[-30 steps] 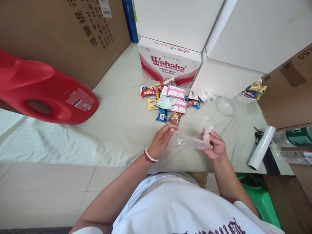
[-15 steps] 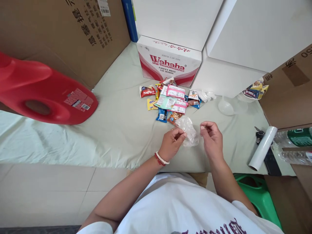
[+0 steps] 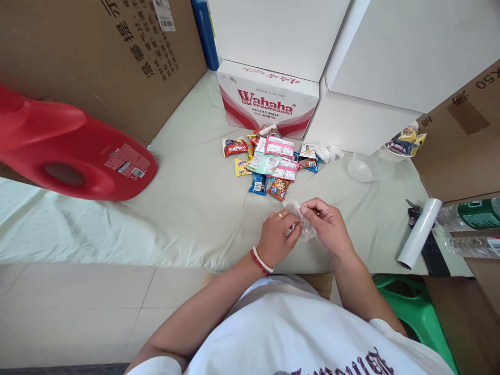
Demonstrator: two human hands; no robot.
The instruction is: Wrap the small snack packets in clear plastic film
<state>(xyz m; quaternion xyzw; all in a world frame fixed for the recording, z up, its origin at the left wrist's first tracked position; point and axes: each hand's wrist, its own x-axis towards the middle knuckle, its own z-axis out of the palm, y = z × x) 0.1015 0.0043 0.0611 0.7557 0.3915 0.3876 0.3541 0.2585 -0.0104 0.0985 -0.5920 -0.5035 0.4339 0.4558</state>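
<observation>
A crumpled clear plastic bag (image 3: pixel 309 232) is between my two hands, above the near part of the cloth-covered table. My left hand (image 3: pixel 278 235), with a ring and a beaded bracelet, pinches its left side. Thumb and fingers of my right hand (image 3: pixel 326 223) are closed on its upper right side. The hands partly hide the bag. Just beyond it lies a pile of wrapped snacks: a brown cookie packet (image 3: pixel 278 189), a blue packet (image 3: pixel 258 184), a pale green packet (image 3: pixel 262 163), a yellow packet (image 3: pixel 242 167), a red packet (image 3: pixel 235 147) and pink-and-white packets (image 3: pixel 279 148).
A Wahaha carton (image 3: pixel 269 101) stands behind the snacks. At left is a large red jug (image 3: pixel 97 156). To the right are a clear plastic bowl (image 3: pixel 360 171), a bowl of snacks (image 3: pixel 398 152), a white roll (image 3: pixel 420 234) and plastic bottles (image 3: pixel 474 216). A green stool (image 3: pixel 425 323) stands below.
My right hand has moved left and taken hold of the bag beside my left hand. The bag has come slightly nearer to me and is more covered by the hands.
</observation>
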